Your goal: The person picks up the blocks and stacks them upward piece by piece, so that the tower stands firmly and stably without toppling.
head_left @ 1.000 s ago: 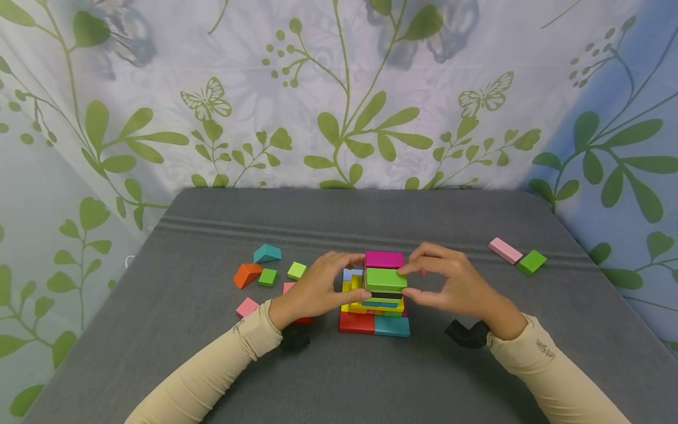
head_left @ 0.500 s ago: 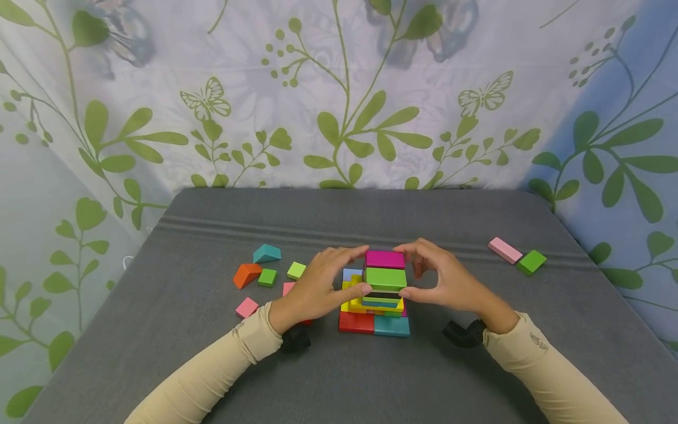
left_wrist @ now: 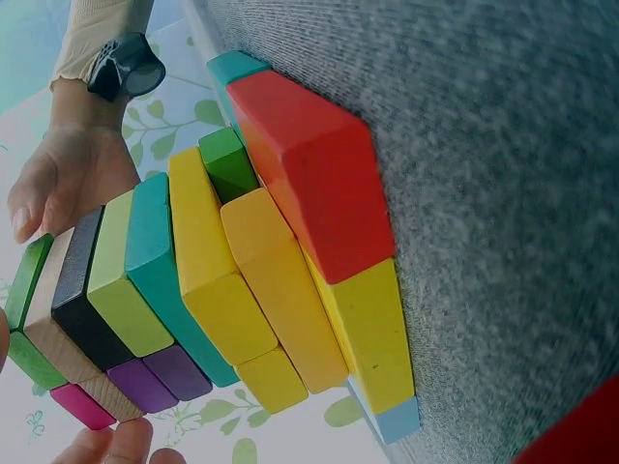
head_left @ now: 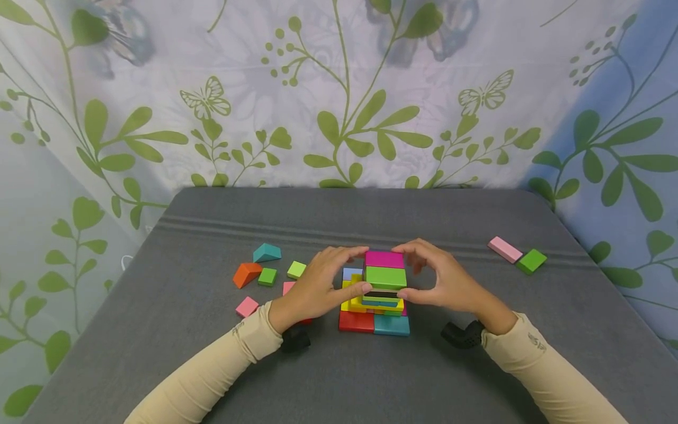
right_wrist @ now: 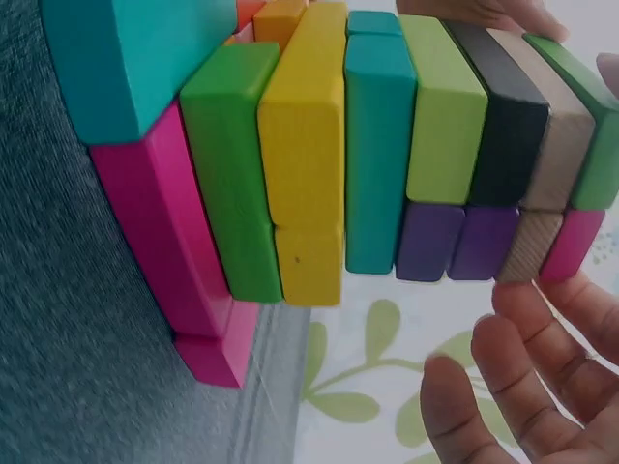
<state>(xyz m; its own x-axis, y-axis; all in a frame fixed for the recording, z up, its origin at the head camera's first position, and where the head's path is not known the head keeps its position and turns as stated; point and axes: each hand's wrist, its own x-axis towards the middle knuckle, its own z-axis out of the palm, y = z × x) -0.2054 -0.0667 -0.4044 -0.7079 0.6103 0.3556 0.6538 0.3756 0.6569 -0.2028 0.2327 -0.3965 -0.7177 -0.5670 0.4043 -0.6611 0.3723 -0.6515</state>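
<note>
A tower of coloured building blocks (head_left: 374, 322) stands in the middle of the table. Its top layer is a green block (head_left: 385, 277) in front of a magenta block (head_left: 384, 259). My left hand (head_left: 318, 285) holds the tower's top left side, thumb at the front and fingers at the back. On the right side, my right hand (head_left: 450, 277) spans the same top blocks between thumb and fingertips. Below these, the wrist views show plain wood, a black block (left_wrist: 82, 300), lime, purple, teal and yellow layers. Both hands partly hide the tower's sides in the head view.
Left of the tower lie loose blocks: a teal one (head_left: 267, 253), an orange one (head_left: 246, 274), a small green one (head_left: 267, 277) and a pink one (head_left: 246, 307). A pink bar (head_left: 505, 249) and a green block (head_left: 531, 262) lie far right.
My right hand's fingers have moved from the green block back to the magenta block's far corner, thumb staying at the front. The left hand has barely moved, and the tower stands as before.
</note>
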